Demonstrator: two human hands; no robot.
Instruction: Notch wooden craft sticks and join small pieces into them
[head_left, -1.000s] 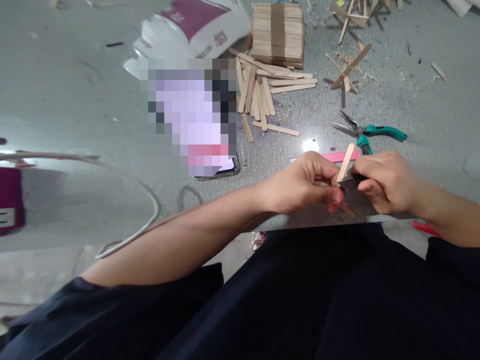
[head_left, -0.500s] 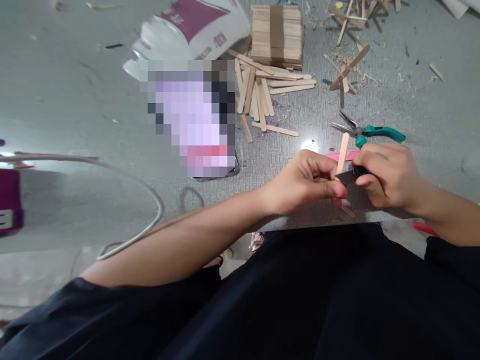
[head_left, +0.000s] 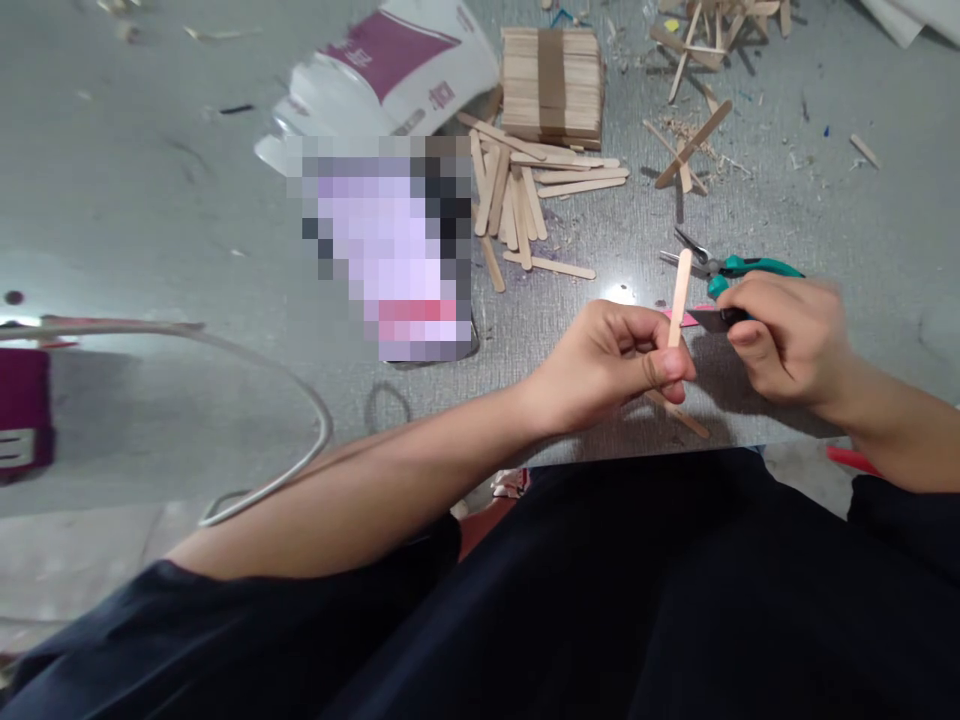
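Between thumb and fingers, my left hand (head_left: 615, 355) pinches a wooden craft stick (head_left: 680, 295), which stands up out of the grip. My right hand (head_left: 791, 345) is closed round a utility knife (head_left: 716, 320) with a dark, wide blade; most of its handle is hidden by the fingers. The blade points left at the stick, a small gap apart from it. Behind the blade lies a pink strip-like tool (head_left: 679, 318), partly covered. Another craft stick (head_left: 686, 418) rests on the table below my left hand. Green-handled pliers (head_left: 720, 268) lie with jaws apart just beyond my right hand.
Loose craft sticks (head_left: 517, 200) lie in a heap beside a banded stack of sticks (head_left: 553, 85). Crossed sticks and shavings (head_left: 690, 150) are at the back right. A tissue pack (head_left: 405, 60), a blurred-out phone-like object (head_left: 390, 250) and a pale cable (head_left: 300, 385) are on the left.
The knife blade has moved off the stick to the right with my right hand. The craft stick in my left hand now shows a small dark mark near the grip.
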